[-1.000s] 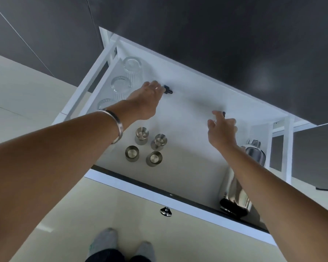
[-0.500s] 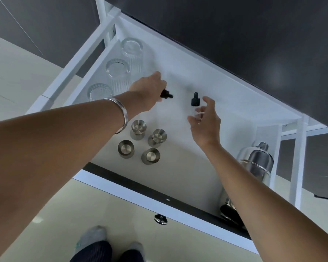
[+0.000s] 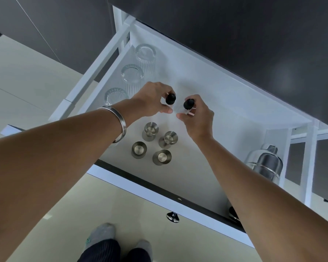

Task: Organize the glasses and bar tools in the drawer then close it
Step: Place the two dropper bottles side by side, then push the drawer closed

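Observation:
The white drawer (image 3: 225, 95) stands pulled out under a dark cabinet. My left hand (image 3: 151, 100) holds a small clear dropper bottle with a black cap (image 3: 170, 98). My right hand (image 3: 198, 118) holds a second black-capped dropper bottle (image 3: 188, 105) right beside it, both upright over the drawer's middle. Three ribbed glasses (image 3: 131, 74) line the left side. Several steel jigger cups (image 3: 155, 144) stand in a cluster below my hands. A steel cocktail shaker (image 3: 265, 163) stands at the right end.
The drawer front (image 3: 133, 184) runs along the near side with a chrome knob (image 3: 172, 217) below it. White side rails (image 3: 95, 76) frame the drawer. A dark object (image 3: 233, 214) shows by my right forearm. My feet (image 3: 104, 233) stand on the pale floor.
Both hands have drawn together toward the drawer's middle. My right hand has closed around the second dropper bottle, which now stands next to the one in my left hand.

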The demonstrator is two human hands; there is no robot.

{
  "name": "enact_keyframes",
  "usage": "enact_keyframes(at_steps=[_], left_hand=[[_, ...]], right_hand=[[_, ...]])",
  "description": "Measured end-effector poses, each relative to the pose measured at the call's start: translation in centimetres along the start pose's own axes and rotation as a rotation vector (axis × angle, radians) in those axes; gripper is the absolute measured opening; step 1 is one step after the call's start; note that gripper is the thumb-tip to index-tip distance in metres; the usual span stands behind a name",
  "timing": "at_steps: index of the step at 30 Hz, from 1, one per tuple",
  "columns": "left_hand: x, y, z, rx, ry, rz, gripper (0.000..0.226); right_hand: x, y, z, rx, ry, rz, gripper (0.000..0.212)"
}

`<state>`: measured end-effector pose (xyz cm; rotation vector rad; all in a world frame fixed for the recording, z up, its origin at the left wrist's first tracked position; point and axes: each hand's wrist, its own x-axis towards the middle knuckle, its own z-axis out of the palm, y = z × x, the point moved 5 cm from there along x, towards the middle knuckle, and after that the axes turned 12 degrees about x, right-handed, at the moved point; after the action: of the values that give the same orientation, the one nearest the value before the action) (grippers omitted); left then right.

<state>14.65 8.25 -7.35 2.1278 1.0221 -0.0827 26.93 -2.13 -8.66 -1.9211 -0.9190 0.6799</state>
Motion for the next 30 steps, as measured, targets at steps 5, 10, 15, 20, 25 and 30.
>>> enact_keyframes(at_steps=[5,10,15,20,25,30], left_hand=[[-2.0,0.2,-1.6,-0.043,0.041,-0.073,0.064],[-8.0,1.9,-3.8,0.025,0.132,-0.002,0.058],[-17.3,0.6,-3.8,0.214,0.252,-0.113,0.053],[-24.8,-1.2,-1.2,0.27,0.169,-0.344,0.075],[-27.2,-1.4,-0.9,0.203,0.108,-0.544,0.1],[-26.2,-1.1,-1.4,0.168,0.122,-0.598,0.109]], right_hand=[[-1.7,-0.3,-1.5,0.03,0.002,0.11,0.051],[-7.0,-2.7,-4.4,0.101,0.082,0.277,0.047],[-16.1,-5.6,-8.0,-0.087,0.175,0.308,0.034],[-26.7,-5.5,-9.8,-0.307,0.434,0.545,0.088],[-31.0,-4.7,-9.4,0.026,0.533,0.909,0.108],[-29.3,-3.9,-8.6,0.082,0.43,0.951,0.107]])
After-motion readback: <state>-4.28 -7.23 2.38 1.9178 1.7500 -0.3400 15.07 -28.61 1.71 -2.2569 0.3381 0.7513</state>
